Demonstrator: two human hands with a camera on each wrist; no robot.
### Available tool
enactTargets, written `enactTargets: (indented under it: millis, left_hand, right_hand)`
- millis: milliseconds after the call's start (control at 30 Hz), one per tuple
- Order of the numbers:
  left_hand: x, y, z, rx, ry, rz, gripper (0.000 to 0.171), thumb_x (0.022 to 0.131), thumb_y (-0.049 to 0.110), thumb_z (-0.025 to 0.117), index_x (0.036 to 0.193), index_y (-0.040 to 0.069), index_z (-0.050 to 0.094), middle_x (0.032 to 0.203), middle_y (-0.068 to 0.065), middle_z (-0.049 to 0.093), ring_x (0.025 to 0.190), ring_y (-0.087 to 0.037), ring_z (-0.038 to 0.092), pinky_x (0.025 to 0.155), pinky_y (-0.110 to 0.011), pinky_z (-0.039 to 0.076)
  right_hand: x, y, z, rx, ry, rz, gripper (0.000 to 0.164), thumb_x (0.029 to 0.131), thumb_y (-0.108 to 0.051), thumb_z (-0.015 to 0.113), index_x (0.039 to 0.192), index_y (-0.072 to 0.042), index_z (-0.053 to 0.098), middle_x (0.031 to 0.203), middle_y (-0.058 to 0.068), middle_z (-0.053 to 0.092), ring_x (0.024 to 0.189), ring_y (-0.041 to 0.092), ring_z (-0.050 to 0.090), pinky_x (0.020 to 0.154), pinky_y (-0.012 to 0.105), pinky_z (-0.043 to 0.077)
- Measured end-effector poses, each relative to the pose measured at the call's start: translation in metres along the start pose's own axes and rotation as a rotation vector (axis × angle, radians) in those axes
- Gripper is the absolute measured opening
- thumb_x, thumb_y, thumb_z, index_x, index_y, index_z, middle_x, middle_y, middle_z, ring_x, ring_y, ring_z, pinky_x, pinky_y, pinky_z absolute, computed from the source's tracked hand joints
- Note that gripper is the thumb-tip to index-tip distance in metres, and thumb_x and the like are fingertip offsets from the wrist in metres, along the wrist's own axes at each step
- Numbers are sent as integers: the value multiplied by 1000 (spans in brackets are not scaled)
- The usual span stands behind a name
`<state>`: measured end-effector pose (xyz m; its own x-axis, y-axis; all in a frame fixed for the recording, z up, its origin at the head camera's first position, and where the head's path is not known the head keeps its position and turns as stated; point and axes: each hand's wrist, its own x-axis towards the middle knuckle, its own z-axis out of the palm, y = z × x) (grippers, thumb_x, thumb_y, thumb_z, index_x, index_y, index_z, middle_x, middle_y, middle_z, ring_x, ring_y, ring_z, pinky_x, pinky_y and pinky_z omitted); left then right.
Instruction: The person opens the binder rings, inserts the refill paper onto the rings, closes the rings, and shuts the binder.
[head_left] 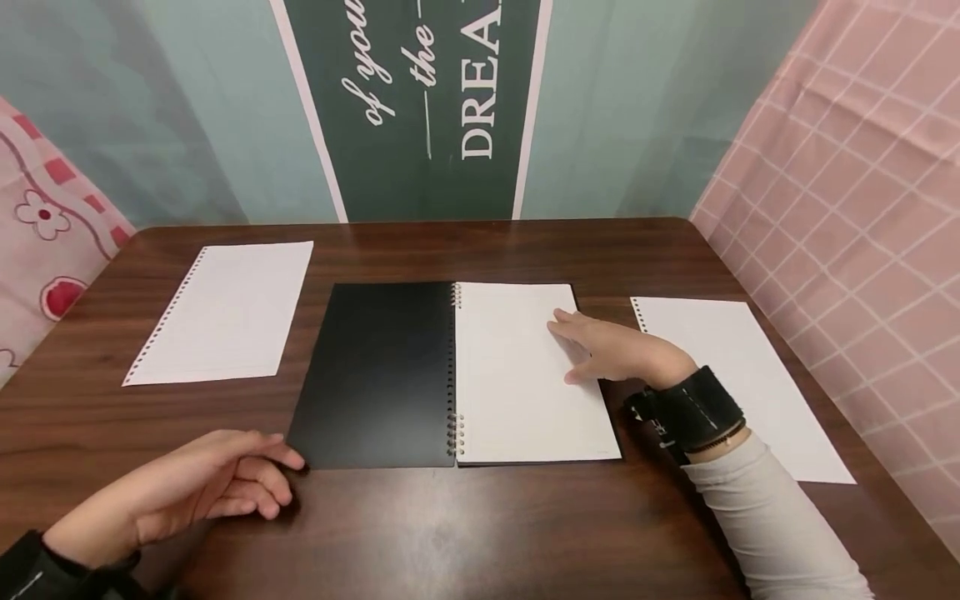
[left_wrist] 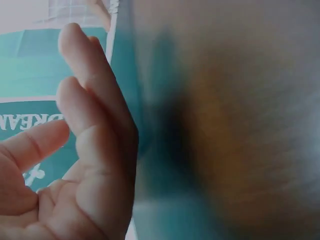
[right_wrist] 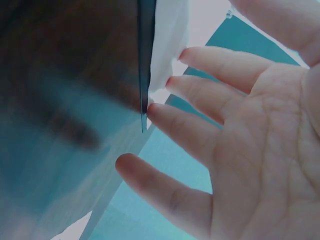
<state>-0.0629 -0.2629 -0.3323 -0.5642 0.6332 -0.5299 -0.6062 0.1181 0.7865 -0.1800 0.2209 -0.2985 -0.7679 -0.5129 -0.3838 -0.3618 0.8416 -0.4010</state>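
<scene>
Head view: right hand [head_left: 617,348], fingers extended and ungripping, seemingly steadies the open notebook's [head_left: 382,375] page [head_left: 510,375] between the table's [head_left: 382,533] side edges; left hand [head_left: 217,475] is slack, empty. Turning calls for a pinch.

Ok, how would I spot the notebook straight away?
Start at the brown table. The notebook lies open near its middle, between a left loose sheet and a right loose sheet. Unlike those sheets, it has a ring binding and a black cover.

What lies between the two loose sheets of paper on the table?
In the head view, an open notebook lies between the left sheet and the right sheet, with the right hand at its white page.
</scene>
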Motion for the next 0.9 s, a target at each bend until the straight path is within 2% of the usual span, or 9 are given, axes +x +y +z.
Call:
enactTargets:
  millis: [133, 200, 233, 267, 367, 467, 500, 667, 900]
  left_hand:
    - [6, 33, 7, 201, 102, 3, 43, 108, 35, 36, 124, 2, 60, 94, 0, 74, 83, -14, 71, 71, -22, 53]
    - [12, 50, 12, 309, 137, 20, 46, 107, 37, 38, 127, 0, 57, 94, 0, 74, 84, -15, 71, 68, -23, 50]
    - [15, 56, 15, 354, 146, 35, 47, 107, 38, 39, 127, 0, 56, 94, 0, 74, 84, -16, 71, 68, -24, 48]
    - [19, 63, 19, 396, 156, 49, 47, 106, 38, 39, 128, -1, 56, 95, -1, 74, 85, -16, 71, 68, -26, 47]
    - [32, 78, 31, 492, 181, 78, 47, 106, 38, 42, 127, -1, 58, 95, -1, 75, 88, -17, 72, 73, -30, 45]
    - [48, 93, 41, 563, 224, 95, 43, 105, 35, 44, 126, 1, 60, 93, -1, 75, 87, -17, 72, 75, -33, 45]
    - [53, 98, 43, 585, 241, 101, 42, 105, 34, 44, 125, 1, 61, 93, -1, 75, 87, -17, 72, 75, -33, 45]
    - [80, 128, 50, 674, 302, 145, 37, 103, 30, 44, 123, 6, 65, 92, 0, 76, 86, -16, 72, 77, -34, 47]
    - [100, 157, 51, 671, 313, 175, 34, 103, 29, 43, 121, 11, 66, 91, 2, 76, 86, -14, 73, 79, -35, 46]
  right_hand:
    - [-2, 2, -5, -28, 68, -44, 63, 95, -17, 67, 149, 3, 40, 159, 25, 30, 148, 42, 28, 115, 57, 30]
    - [0, 2, -7, -42, 147, -19, 56, 96, -18, 65, 145, 1, 47, 131, 24, 61, 120, 37, 60, 96, 51, 50]
    - [1, 2, -8, -47, 191, 2, 52, 97, -18, 64, 143, -1, 50, 112, 21, 68, 98, 33, 66, 82, 46, 54]
    - [3, 1, -8, -50, 237, 20, 48, 97, -18, 63, 141, -2, 53, 103, 19, 70, 81, 28, 65, 70, 41, 52]
    - [9, -2, -13, -22, 330, 79, 42, 98, -19, 60, 136, -3, 59, 89, 15, 70, 68, 23, 60, 59, 34, 46]
    - [18, -6, -19, 41, 353, 104, 38, 98, -18, 58, 132, 0, 61, 121, 20, 69, 100, 32, 68, 78, 43, 55]
    - [23, -7, -21, 59, 354, 117, 37, 98, -18, 58, 131, 0, 62, 121, 20, 69, 107, 34, 67, 83, 46, 55]
    - [42, -16, -34, 158, 343, 163, 33, 99, -19, 58, 125, 0, 66, 120, 20, 69, 108, 33, 65, 87, 46, 54]
    - [59, -36, -58, 289, 311, 122, 29, 100, -17, 57, 120, 1, 67, 110, 21, 71, 97, 34, 66, 80, 36, 52]
